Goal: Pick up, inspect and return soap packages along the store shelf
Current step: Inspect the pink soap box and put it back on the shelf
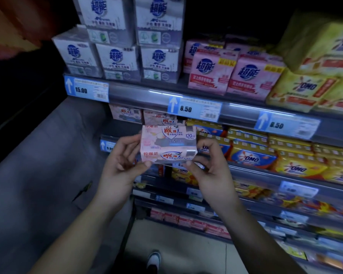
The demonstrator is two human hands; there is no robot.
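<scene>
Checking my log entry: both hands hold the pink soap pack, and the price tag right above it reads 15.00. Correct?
Not quite. The head view shows the left hand and right hand holding the pink soap pack, but the price tag above it reads 8.50.

The upper shelf (pixel 139 93) carried stacked white boxes (pixel 119 60) at left, pink soap packs (pixel 234 78) centrally and yellow OMO packs (pixel 305 89) at right; the shelf below (pixel 265 176) held blue-and-yellow OMO packs (pixel 251 157).

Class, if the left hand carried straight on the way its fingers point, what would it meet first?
The left hand holds the pink soap package, so that comes first; beyond it, probably the matching pink packs shelved behind, though depth is unclear.
</scene>
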